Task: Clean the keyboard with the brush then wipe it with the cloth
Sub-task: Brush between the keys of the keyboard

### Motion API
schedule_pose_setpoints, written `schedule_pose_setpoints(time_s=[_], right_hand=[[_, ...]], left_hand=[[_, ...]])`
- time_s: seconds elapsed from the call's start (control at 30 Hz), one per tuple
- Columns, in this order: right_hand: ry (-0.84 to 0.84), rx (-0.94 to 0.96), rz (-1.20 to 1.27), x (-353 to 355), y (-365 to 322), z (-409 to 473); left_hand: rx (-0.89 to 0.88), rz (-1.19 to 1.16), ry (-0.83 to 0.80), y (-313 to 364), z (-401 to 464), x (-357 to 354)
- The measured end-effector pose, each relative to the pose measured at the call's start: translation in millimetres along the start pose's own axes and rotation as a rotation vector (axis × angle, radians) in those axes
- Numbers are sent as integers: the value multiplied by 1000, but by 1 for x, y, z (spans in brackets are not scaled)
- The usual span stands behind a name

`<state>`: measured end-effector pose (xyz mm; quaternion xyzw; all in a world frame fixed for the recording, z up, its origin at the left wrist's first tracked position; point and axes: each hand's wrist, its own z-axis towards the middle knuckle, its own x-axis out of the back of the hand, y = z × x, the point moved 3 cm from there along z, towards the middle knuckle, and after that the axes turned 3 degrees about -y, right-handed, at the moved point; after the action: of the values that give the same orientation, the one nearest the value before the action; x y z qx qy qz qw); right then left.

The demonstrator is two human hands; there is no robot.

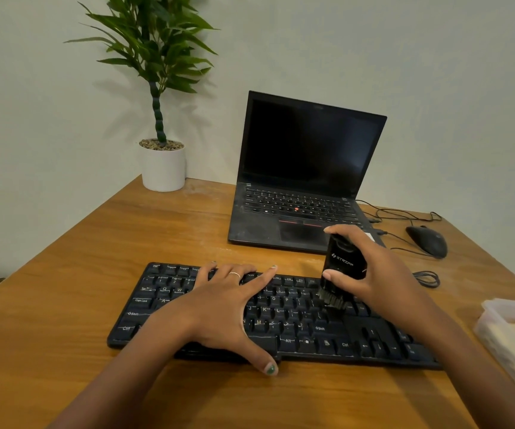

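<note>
Tabletop [64,305]: wooden, bare at near left and along the near edge.
Laptop [299,187]: open at the far side, screen dark.
Keyboard [296,323]: black, lying near the middle, long axis left to right, right end slightly nearer.
Left hand [219,308]: grip open, fingers spread flat on the left and middle keys, thumb reaching over the near edge.
Right hand [386,274]: grip closed around the brush, thumb on its front.
Brush [344,267]: black, roughly upright, bristles down and touching keys right of the letters.
Mouse [426,241]: far right, well apart from the keyboard.
</note>
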<state>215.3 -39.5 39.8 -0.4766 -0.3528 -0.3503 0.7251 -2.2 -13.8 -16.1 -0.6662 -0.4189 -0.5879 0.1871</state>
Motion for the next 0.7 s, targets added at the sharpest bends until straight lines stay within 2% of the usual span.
schedule_pose_setpoints(time_s=[0.13,0.27,0.4,0.57,0.7], right_hand=[[-63,38,184,-1,-5,-2],[-11,23,-65,0,-2,3],[-96,27,248,-1,-5,0],[-45,2,52,1,-1,2],[-136,13,329,-3,-9,-2]], left_hand=[[3,-7,-9,0,1,0],[5,5,-4,0,1,0],[7,7,-10,1,0,1],[6,2,-8,0,0,1],[6,2,-5,1,1,1]])
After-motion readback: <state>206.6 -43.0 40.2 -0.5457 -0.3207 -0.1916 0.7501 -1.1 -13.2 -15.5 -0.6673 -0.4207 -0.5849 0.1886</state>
